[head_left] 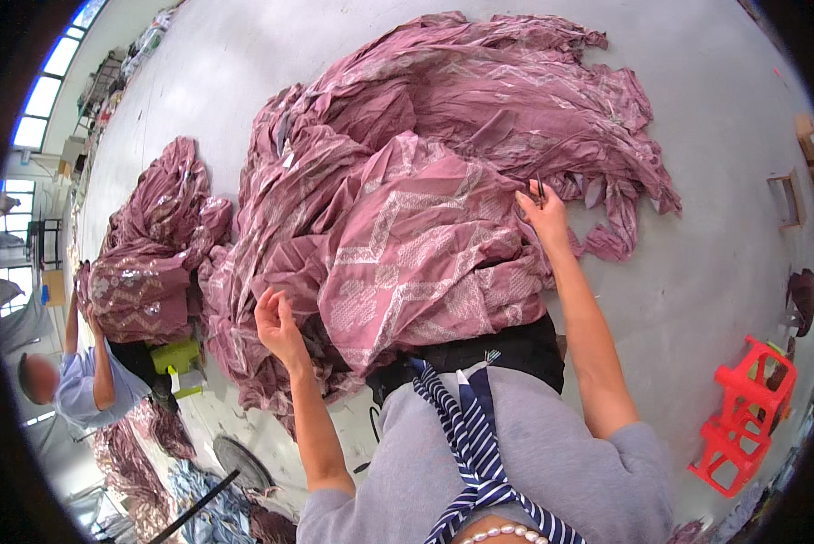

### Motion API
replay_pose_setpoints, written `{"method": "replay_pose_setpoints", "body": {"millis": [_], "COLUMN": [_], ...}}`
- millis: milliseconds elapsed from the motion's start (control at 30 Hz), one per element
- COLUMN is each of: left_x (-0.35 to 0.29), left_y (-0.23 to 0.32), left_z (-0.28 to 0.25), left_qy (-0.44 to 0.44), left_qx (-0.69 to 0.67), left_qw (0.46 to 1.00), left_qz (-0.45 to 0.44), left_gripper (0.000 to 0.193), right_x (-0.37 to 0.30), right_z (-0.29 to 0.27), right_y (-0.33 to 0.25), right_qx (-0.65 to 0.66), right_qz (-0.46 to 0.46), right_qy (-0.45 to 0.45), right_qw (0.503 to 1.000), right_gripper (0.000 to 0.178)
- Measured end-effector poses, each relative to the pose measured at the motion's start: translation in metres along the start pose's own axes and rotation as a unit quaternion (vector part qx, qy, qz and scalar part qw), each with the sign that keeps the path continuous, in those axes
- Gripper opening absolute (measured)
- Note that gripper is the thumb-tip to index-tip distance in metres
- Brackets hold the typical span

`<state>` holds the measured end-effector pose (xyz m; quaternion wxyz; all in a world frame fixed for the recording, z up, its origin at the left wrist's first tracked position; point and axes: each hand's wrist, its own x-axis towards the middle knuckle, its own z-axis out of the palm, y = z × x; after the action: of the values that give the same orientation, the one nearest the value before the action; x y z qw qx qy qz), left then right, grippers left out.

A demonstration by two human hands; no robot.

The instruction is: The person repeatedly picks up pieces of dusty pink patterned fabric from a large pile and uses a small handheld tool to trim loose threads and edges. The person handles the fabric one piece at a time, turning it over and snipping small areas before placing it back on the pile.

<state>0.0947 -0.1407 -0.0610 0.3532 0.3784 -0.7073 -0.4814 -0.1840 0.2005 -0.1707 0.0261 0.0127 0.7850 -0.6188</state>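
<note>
A large mauve cloth (425,236) with a pale zigzag pattern lies in deep folds across my lap and spreads over the floor ahead. My right hand (547,222) is closed at the right edge of the folds, with a small thin dark tool (540,189) between its fingers; its exact kind is too small to tell. My left hand (278,325) hovers over the left part of the cloth, thumb and fingers apart and loosely bent, with nothing visible in it.
Red plastic stools (742,417) stand at the right. On the left, a co-worker (99,381) handles another patterned cloth (144,290) near a lime-green stool (179,363). A round dark base with a pole (242,461) stands at lower left, near blue cloth (203,499).
</note>
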Motion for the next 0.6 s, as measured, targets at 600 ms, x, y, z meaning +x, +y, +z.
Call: {"method": "replay_pose_setpoints", "body": {"millis": [600], "left_x": [-0.045], "left_y": [0.086], "left_z": [0.133], "left_qy": [-0.342], "left_qx": [-0.192], "left_qw": [0.906], "left_qz": [-0.16], "left_gripper": [0.026], "right_x": [-0.007], "right_z": [0.021], "right_y": [-0.064], "right_qx": [-0.152], "right_qz": [-0.114], "right_qy": [-0.002], "right_qw": [0.982], "right_gripper": [0.031]}}
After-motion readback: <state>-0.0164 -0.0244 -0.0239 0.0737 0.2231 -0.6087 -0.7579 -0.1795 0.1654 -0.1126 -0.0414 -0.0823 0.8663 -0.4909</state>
